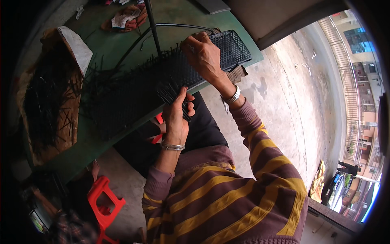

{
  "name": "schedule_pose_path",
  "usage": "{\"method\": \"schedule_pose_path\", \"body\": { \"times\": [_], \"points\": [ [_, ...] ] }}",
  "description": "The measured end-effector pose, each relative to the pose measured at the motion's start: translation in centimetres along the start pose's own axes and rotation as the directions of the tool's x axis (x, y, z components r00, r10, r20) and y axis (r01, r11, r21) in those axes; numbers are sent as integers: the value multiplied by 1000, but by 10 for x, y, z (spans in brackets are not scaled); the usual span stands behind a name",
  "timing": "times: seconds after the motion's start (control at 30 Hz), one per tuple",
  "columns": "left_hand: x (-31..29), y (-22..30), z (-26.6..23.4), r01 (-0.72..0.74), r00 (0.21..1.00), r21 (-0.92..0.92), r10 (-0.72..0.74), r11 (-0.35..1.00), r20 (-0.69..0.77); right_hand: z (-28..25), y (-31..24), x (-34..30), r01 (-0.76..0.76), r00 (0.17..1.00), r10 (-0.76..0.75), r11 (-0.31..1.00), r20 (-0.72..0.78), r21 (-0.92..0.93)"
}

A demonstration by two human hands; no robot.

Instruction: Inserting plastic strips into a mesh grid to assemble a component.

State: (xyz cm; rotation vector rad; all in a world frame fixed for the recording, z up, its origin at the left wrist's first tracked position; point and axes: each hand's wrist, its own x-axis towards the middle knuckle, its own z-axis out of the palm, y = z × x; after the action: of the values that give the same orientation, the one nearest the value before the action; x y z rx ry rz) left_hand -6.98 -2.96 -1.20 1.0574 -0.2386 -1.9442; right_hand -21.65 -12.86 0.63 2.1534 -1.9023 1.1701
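My left hand [176, 116] is closed round a bundle of thin black rods [165, 92], held just in front of a long black tray [232, 45]. The tray has a honeycomb of holes and lies along the near edge of the green table. Several rods stick up along its far side, and its left part is dark. Over the tray's right part, my right hand [203, 56] has its fingers bent and pinched together at the holes. Whatever it pinches is hidden by the fingers.
An open cardboard box [70, 130] full of black rods stands left, with loose rods beside it. A dark metal bar [153, 32] rises behind the tray. A crumpled cloth [128, 18] lies far back. A red plastic stool [106, 199] and another person [73, 227] are lower left.
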Motion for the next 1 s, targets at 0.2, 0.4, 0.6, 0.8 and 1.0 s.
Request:
{"method": "schedule_pose_path", "body": {
  "times": [0.2, 0.4, 0.6, 0.8, 1.0],
  "points": [
    [-3, -1, 4, -7, 1000, 5, 7, 1000, 8, -1, 11, -8, -34, 999, 36, 997, 31, -63],
    [-1, 1, 5, -16, 1000, 92, 14, 996, 26, -37, 2, -28, -451, 818, 100, 721, 566, 526],
    [-2, 0, 14, 68, 996, 54, -64, 996, -68, -36, 9, -15, -302, 953, 240, 758, 183, 578],
    [2, -3, 5, 44, 997, 48, -47, 998, 57, -7, 30, 10, -36, 974, 112, 933, -195, 359],
    [-1, 2, 10, 39, 998, -18, -38, 999, 49, 2, 36, 12, -5, 980, 62, 956, -187, 293]
  ]
}}
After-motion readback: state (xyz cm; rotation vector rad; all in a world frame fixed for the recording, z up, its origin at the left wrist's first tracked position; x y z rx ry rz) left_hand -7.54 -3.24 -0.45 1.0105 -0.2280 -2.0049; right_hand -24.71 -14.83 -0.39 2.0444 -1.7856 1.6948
